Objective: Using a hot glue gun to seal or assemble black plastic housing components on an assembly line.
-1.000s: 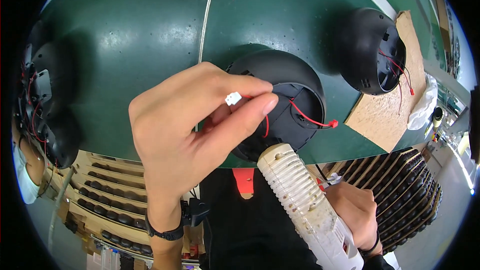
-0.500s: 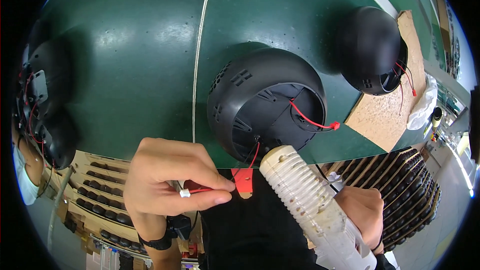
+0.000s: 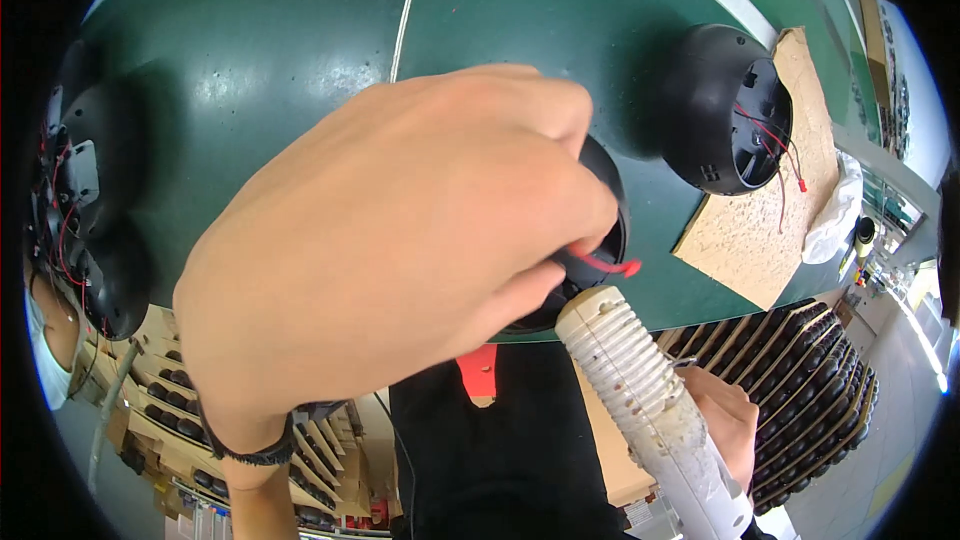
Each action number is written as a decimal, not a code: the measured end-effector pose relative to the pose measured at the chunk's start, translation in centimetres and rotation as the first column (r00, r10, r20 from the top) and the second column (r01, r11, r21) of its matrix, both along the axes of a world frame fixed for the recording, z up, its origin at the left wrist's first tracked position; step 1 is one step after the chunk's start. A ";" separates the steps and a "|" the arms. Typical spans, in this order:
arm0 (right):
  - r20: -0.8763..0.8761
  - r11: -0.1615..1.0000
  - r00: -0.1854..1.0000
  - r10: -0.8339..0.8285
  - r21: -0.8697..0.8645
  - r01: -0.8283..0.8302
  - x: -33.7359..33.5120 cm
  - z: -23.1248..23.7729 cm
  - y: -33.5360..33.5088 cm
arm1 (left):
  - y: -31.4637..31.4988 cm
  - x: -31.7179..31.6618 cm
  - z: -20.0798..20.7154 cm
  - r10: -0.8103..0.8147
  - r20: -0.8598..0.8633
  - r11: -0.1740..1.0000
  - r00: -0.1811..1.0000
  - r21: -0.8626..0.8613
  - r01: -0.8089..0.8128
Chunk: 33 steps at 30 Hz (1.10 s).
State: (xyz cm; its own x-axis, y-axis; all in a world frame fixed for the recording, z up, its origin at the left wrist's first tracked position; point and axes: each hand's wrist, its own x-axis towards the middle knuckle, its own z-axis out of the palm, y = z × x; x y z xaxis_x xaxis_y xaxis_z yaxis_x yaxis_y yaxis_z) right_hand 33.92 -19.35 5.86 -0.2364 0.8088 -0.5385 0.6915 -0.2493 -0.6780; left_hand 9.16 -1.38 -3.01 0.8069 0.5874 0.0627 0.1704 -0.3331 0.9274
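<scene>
My left hand (image 3: 400,220) stretches over a round black plastic housing (image 3: 605,165) at the table's front edge and hides most of it. Its thumb and forefinger close at a red wire (image 3: 598,261) by the housing's opening; the exact grip is partly hidden. The wire ends in a small red connector (image 3: 630,268) at the rim. My right hand (image 3: 722,420), lower right, is wrapped round a white glue gun (image 3: 640,390) with a ribbed, stained barrel. The gun points up and left, its tip at the housing's lower rim.
A second black housing (image 3: 705,100) with loose wires rests by a brown board (image 3: 760,250) at the right. More housings (image 3: 120,270) stand at the left edge, near another person's arm (image 3: 55,320). Racks (image 3: 815,390) of black parts are below the table (image 3: 270,90).
My left hand has left the white-plugged wire and moved up and right over the housing. The gun's tip has shifted slightly right. The far right housing has turned, showing more of its opening.
</scene>
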 end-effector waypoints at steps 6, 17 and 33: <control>-0.015 0.990 0.999 0.038 0.134 -0.036 0.0 -0.9 1.4 | 0.7 3.2 0.5 0.155 -0.014 0.986 0.988 -0.056 -0.156; 0.085 0.955 0.995 0.052 0.286 -0.075 -0.6 -2.0 1.0 | 0.2 4.3 1.2 0.348 -0.001 0.864 0.938 -0.389 -0.320; -0.006 0.982 0.999 0.049 0.182 -0.047 0.2 -1.9 1.8 | -2.5 -1.9 0.6 0.179 -0.115 0.974 0.977 -0.119 -0.192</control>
